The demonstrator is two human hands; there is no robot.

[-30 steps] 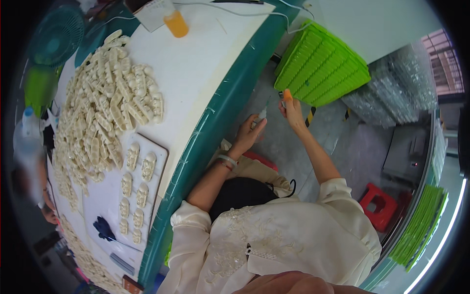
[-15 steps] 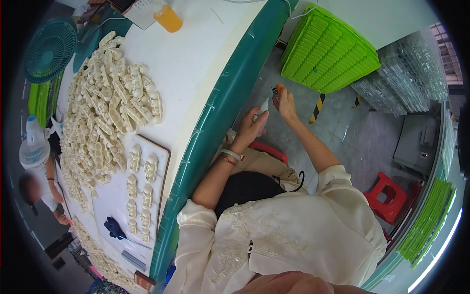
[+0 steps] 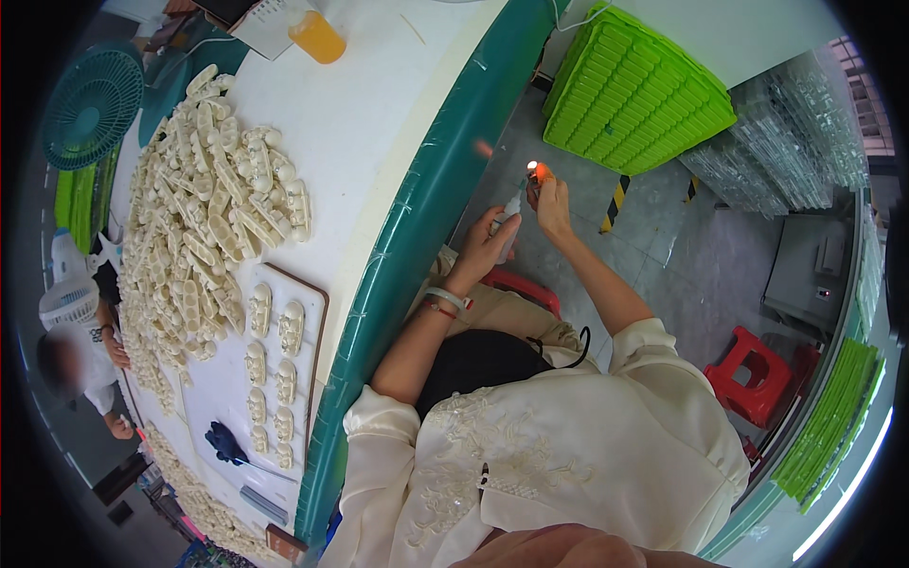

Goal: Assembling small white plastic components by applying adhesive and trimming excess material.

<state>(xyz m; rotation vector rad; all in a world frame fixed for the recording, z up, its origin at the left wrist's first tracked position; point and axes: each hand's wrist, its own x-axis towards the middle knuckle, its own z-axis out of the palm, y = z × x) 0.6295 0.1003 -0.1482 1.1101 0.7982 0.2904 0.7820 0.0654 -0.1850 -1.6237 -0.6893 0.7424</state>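
Note:
My left hand (image 3: 485, 248) is closed around a small white squeeze bottle (image 3: 512, 205), its narrow nozzle pointing up and away from me. Just to the right, my right hand (image 3: 551, 210) grips an orange lighter (image 3: 543, 173), and a bright glow shows at its top. Lighter and nozzle tip are close together; whether they touch I cannot tell. Both hands are held over the floor, off the table's right edge. On the table, a white board (image 3: 308, 322) carries two rows of cream moulded pieces (image 3: 287, 381).
A large heap of cream pieces (image 3: 204, 199) covers the table's left part. Near it are a bottle of orange liquid (image 3: 318, 38), a dark blue object (image 3: 223, 442) and a green fan (image 3: 93, 109). Green trays (image 3: 634, 90) and a red stool (image 3: 750, 377) stand right. Another person sits far left.
A bright glow has appeared at the lighter's top. The nozzle tip has drawn slightly back from it. The other person's hands have shifted a little.

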